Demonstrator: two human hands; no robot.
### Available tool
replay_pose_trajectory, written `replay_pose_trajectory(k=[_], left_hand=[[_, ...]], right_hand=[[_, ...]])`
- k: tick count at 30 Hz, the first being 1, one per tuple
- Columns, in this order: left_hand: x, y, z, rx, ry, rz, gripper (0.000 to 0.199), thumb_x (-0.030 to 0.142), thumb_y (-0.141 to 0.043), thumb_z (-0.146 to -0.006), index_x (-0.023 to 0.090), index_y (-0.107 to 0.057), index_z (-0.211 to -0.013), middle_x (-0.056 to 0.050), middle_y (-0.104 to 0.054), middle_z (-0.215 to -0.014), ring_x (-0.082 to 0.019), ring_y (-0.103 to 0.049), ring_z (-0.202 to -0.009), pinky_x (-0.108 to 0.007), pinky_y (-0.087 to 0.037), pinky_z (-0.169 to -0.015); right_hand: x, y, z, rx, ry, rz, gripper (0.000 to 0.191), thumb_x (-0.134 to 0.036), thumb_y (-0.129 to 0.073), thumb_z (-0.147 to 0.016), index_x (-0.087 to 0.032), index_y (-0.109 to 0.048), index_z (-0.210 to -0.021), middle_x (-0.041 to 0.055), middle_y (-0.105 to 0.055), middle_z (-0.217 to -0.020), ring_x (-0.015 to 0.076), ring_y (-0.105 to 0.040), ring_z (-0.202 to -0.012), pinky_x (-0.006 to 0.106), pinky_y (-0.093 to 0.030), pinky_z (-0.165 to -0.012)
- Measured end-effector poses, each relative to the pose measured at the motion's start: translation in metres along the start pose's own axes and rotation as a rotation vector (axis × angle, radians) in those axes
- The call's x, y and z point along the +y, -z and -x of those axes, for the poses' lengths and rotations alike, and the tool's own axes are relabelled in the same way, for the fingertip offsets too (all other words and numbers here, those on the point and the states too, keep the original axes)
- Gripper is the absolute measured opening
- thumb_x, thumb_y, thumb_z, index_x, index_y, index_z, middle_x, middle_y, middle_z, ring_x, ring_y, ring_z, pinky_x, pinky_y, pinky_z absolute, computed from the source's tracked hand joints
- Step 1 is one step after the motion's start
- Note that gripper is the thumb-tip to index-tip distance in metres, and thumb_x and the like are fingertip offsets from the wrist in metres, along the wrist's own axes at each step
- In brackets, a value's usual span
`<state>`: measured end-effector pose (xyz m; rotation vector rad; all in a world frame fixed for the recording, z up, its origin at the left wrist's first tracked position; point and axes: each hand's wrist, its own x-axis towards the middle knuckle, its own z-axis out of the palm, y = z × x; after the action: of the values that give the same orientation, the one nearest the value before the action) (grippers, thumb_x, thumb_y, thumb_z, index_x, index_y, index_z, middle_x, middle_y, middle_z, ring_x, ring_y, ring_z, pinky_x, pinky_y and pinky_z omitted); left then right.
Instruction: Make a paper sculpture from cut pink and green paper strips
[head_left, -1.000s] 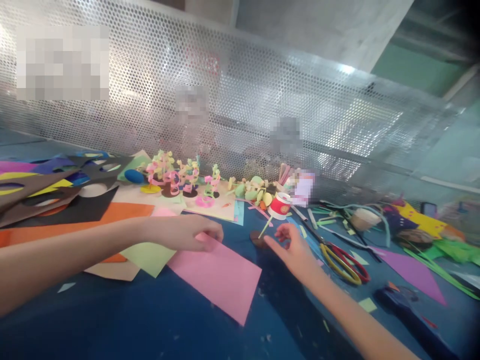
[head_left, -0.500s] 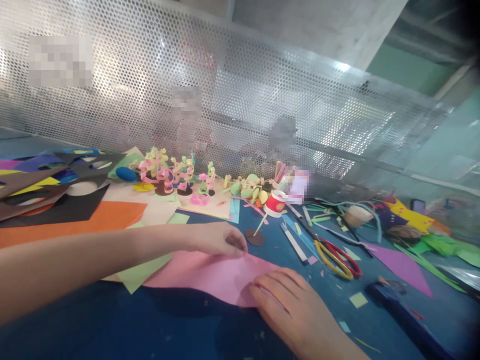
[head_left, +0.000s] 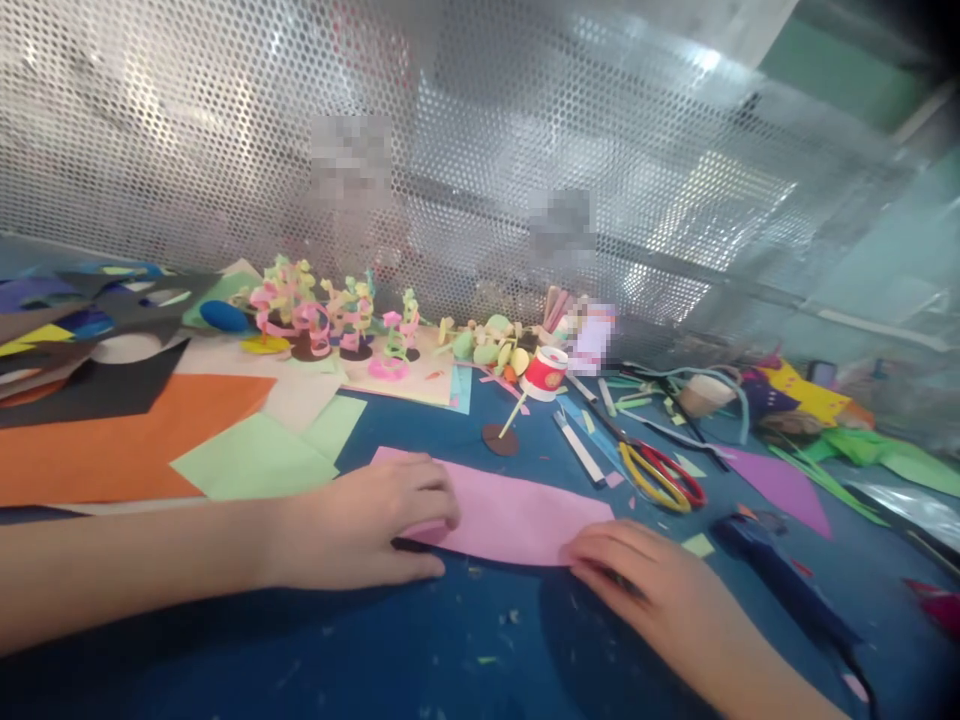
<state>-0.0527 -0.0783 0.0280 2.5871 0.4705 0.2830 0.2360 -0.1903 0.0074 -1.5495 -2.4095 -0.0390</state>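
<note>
A strip of pink paper [head_left: 517, 510] lies on the blue table in front of me, its surface slightly bowed. My left hand [head_left: 382, 525] rests over the strip's left part, fingers curved on top of it and thumb spread away below the near edge. At the right end, the fingers and thumb of my right hand [head_left: 637, 570] close on the strip's corner. Just beyond the paper are a brown paper disc [head_left: 501, 438] with a thin pale stick rising from it, and a red and white paper cup [head_left: 545, 373].
Scissors [head_left: 660, 475] with yellow and red handles and a white-handled cutter [head_left: 580, 450] lie at right, near a dark blue corded tool [head_left: 784, 580]. Green sheets [head_left: 259, 455] and an orange sheet [head_left: 135, 440] cover the left. Small paper figures [head_left: 311, 330] stand before a perforated metal screen [head_left: 465, 180].
The pink paper now lies clear of the green sheets and shows as a narrower strip. My left hand has come nearer and to the left; my right hand has shifted right to the strip's end.
</note>
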Motion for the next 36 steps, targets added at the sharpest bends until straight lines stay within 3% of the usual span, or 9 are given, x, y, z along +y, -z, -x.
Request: replay_pose_trajectory(k=[7, 13, 17, 22, 27, 36], left_hand=[[-0.009, -0.007, -0.002, 0.059, -0.086, -0.014, 0.020, 0.025, -0.043, -0.089, 0.021, -0.062, -0.091, -0.005, -0.062, -0.093, -0.018, -0.052, -0.092, -0.028, -0.042, -0.080], [-0.010, -0.012, -0.004, 0.093, 0.045, -0.039, 0.020, 0.027, -0.042, -0.089, 0.020, -0.060, -0.082, -0.004, -0.060, -0.085, -0.016, -0.054, -0.086, -0.027, -0.042, -0.078], [-0.012, -0.013, -0.006, 0.157, 0.132, -0.074, 0.023, 0.030, -0.045, -0.086, 0.018, -0.057, -0.070, -0.004, -0.058, -0.086, -0.016, -0.054, -0.083, -0.026, -0.043, -0.075], [-0.016, -0.013, -0.008, 0.158, 0.237, -0.001, 0.024, 0.034, -0.050, -0.082, 0.018, -0.056, -0.066, -0.002, -0.058, -0.086, -0.013, -0.056, -0.075, -0.022, -0.044, -0.066], [-0.014, -0.013, -0.010, 0.170, 0.314, 0.019, 0.025, 0.038, -0.054, -0.079, 0.018, -0.056, -0.064, -0.001, -0.057, -0.086, -0.013, -0.056, -0.071, -0.023, -0.044, -0.065], [-0.014, -0.007, -0.011, 0.142, 0.306, -0.008, 0.028, 0.038, -0.054, -0.079, 0.016, -0.055, -0.062, -0.002, -0.057, -0.087, -0.014, -0.056, -0.076, -0.025, -0.043, -0.067]], right_hand=[[-0.002, 0.001, 0.009, 0.080, -0.181, -0.177, 0.012, -0.028, -0.054, -0.085, -0.028, -0.066, -0.085, -0.0003, -0.070, -0.089, 0.0176, -0.065, -0.083, 0.031, -0.052, -0.078], [-0.001, -0.003, 0.012, 0.070, -0.372, -0.309, 0.011, -0.035, -0.059, -0.080, -0.028, -0.067, -0.076, 0.0019, -0.065, -0.092, 0.0184, -0.063, -0.083, 0.030, -0.052, -0.071], [0.007, -0.002, 0.012, 0.031, -0.514, -0.345, 0.019, -0.044, -0.060, -0.078, -0.027, -0.068, -0.073, 0.0031, -0.060, -0.086, 0.0195, -0.060, -0.078, 0.033, -0.049, -0.069], [0.010, 0.000, 0.012, -0.018, -0.639, -0.369, 0.027, -0.047, -0.058, -0.076, -0.023, -0.064, -0.066, 0.0028, -0.059, -0.078, 0.0188, -0.058, -0.071, 0.031, -0.046, -0.065], [0.004, 0.003, 0.008, -0.038, -0.693, -0.320, 0.032, -0.050, -0.057, -0.076, -0.020, -0.059, -0.062, 0.0022, -0.057, -0.074, 0.0172, -0.056, -0.067, 0.029, -0.044, -0.062], [0.003, 0.004, 0.004, -0.064, -0.745, -0.305, 0.033, -0.050, -0.057, -0.076, -0.020, -0.058, -0.062, 0.0015, -0.055, -0.073, 0.0166, -0.055, -0.067, 0.027, -0.041, -0.062]])
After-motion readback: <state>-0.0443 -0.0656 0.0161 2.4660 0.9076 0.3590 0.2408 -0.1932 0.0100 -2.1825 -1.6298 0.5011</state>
